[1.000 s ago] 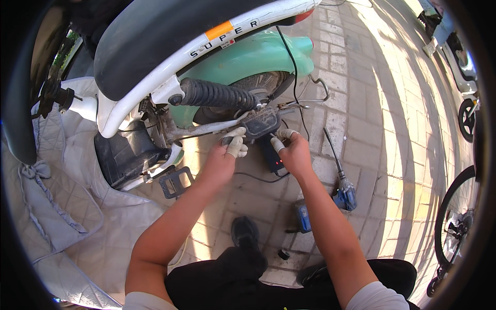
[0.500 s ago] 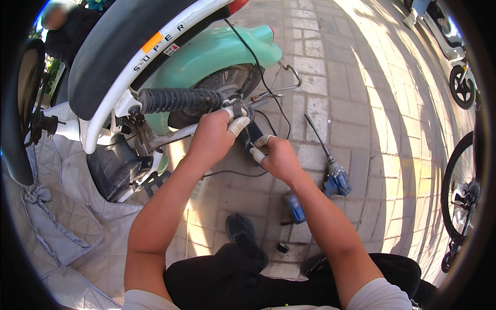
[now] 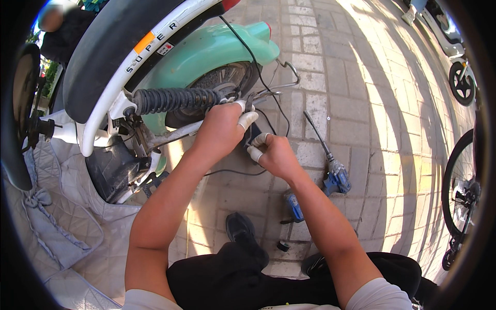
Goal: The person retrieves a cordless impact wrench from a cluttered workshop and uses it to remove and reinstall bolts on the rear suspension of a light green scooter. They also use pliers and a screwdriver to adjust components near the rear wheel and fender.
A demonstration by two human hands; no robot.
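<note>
My left hand (image 3: pixel 225 129), in white finger cots, grips a dark metal part (image 3: pixel 250 107) by the lower end of a coiled shock absorber (image 3: pixel 173 99) on a scooter with a mint-green rear fender (image 3: pixel 206 44). My right hand (image 3: pixel 274 155), also in finger cots, has thumb and fingers curled just below and right of it, at a black box (image 3: pixel 252 133) with cables; what its fingertips hold is unclear. A blue cordless impact wrench (image 3: pixel 336 180) with a long extension lies right of my right forearm, beside a blue battery tool (image 3: pixel 294 206).
A grey quilted cover (image 3: pixel 67 227) spreads at left. A person in dark clothing (image 3: pixel 64 41) is at upper left, a person's leg (image 3: pixel 416 10) at upper right. A bicycle wheel (image 3: pixel 454 191) stands at right. A small black ring (image 3: pixel 283 246) lies on the brick paving (image 3: pixel 382 129).
My left hand has moved up and over the metal part, then slightly rightward. My right hand has shifted left. The scooter sits further left in view as my view has shifted.
</note>
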